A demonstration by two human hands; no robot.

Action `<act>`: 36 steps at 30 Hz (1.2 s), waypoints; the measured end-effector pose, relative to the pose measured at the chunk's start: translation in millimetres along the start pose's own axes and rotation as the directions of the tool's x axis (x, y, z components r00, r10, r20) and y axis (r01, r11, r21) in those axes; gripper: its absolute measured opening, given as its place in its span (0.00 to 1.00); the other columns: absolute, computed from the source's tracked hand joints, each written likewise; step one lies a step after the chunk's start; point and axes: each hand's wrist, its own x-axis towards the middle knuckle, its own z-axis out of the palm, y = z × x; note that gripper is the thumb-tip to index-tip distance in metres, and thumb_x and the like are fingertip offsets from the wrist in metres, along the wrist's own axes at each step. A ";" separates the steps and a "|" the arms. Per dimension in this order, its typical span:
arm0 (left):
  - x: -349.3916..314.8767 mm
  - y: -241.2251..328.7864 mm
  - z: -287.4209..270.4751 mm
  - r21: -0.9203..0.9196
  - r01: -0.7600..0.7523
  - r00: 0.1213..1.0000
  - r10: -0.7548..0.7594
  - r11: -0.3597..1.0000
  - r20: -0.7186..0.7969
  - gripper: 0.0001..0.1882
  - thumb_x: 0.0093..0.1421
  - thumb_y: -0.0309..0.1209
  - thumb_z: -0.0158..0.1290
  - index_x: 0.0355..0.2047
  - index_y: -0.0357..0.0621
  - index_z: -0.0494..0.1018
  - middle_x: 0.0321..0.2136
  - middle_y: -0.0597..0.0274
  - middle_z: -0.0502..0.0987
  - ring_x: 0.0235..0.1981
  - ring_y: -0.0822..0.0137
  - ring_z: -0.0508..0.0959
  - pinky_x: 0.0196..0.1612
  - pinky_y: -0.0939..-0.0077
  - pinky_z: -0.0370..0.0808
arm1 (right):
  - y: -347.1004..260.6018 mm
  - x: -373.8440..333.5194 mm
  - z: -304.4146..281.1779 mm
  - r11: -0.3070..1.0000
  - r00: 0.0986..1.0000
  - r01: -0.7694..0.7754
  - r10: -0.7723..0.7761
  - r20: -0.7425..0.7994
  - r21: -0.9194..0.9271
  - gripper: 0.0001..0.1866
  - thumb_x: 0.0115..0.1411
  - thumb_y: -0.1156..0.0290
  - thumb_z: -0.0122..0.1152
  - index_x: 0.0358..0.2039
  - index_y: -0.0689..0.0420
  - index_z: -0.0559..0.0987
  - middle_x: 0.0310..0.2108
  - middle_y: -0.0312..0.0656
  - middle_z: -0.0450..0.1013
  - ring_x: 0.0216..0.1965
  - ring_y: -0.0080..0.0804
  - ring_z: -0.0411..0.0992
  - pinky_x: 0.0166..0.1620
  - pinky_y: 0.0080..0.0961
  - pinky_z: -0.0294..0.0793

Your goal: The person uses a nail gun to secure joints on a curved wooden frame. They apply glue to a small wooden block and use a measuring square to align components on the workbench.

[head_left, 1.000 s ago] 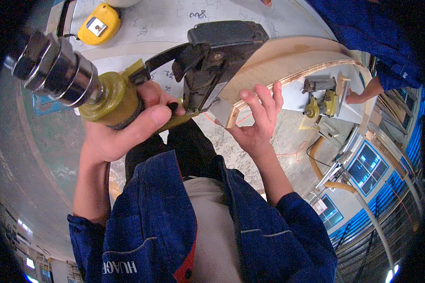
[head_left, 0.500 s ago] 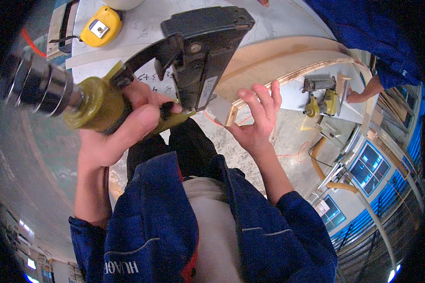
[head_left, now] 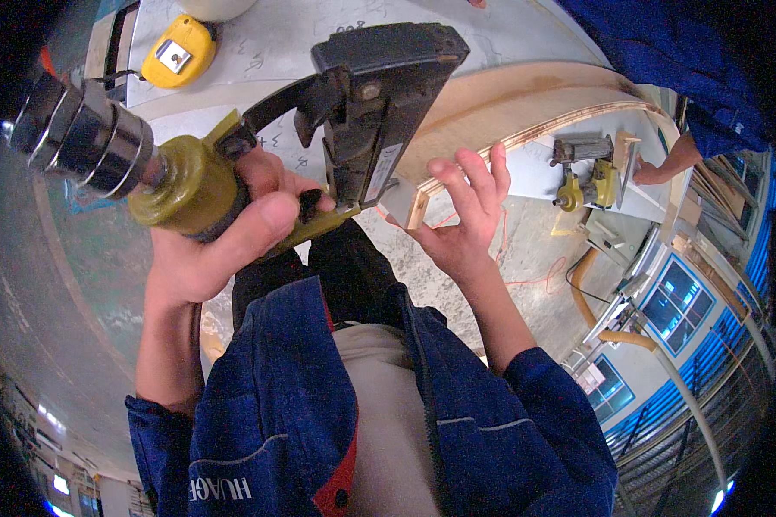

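Note:
A nail gun with a yellow-green body and a black magazine [head_left: 388, 86] is gripped by my left hand [head_left: 233, 233], fingers wrapped round its handle. The magazine's lower end is close to the end of a curved plywood strip [head_left: 526, 95]; whether they touch I cannot tell. My right hand [head_left: 466, 228] pinches that near end, thumb below and the other fingers raised along the layered edge. The strip bends away to the right over a white worktop [head_left: 267, 52] with handwritten marks.
At the upper left lies a yellow tape measure [head_left: 178, 56], beside a white round thing [head_left: 215, 7]. On the right, a second nail gun [head_left: 585, 177] rests near a co-worker's hand [head_left: 664, 164]. An orange hose [head_left: 535, 282] runs over the floor.
The nail gun has shifted slightly to the right in my left hand, its magazine top a little lower. My right hand keeps its pinch on the plywood end, nearly still.

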 end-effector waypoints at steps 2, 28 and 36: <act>-0.7 2.9 2.7 0.069 0.029 0.998 -0.025 0.997 -0.055 0.10 0.59 0.27 0.59 0.28 0.38 0.68 0.23 0.63 0.71 0.32 0.64 0.78 0.43 0.61 0.78 | 0.4 0.9 -1.5 1.000 1.000 -0.001 0.001 0.010 0.003 0.28 0.39 0.55 0.78 0.42 0.49 0.82 0.49 0.40 0.71 0.65 0.51 0.54 0.64 0.51 0.55; -96.6 31.0 11.8 0.181 0.056 0.923 0.019 0.982 -0.385 0.11 0.64 0.32 0.53 0.29 0.51 0.61 0.15 0.69 0.57 0.17 0.72 0.61 0.48 0.52 0.71 | -71.9 -10.5 21.4 0.565 0.692 -0.313 0.686 -0.224 0.763 0.17 0.46 0.76 0.74 0.36 0.62 0.77 0.34 0.45 0.75 0.33 0.30 0.76 0.38 0.24 0.76; -91.0 27.1 23.3 0.182 0.091 0.925 -0.015 0.979 -0.379 0.13 0.64 0.34 0.53 0.27 0.51 0.59 0.15 0.71 0.56 0.17 0.73 0.60 0.48 0.54 0.71 | -76.1 -12.5 23.4 0.357 0.677 -0.352 0.736 -0.028 0.865 0.13 0.51 0.81 0.70 0.36 0.65 0.76 0.35 0.42 0.76 0.39 0.28 0.78 0.48 0.24 0.78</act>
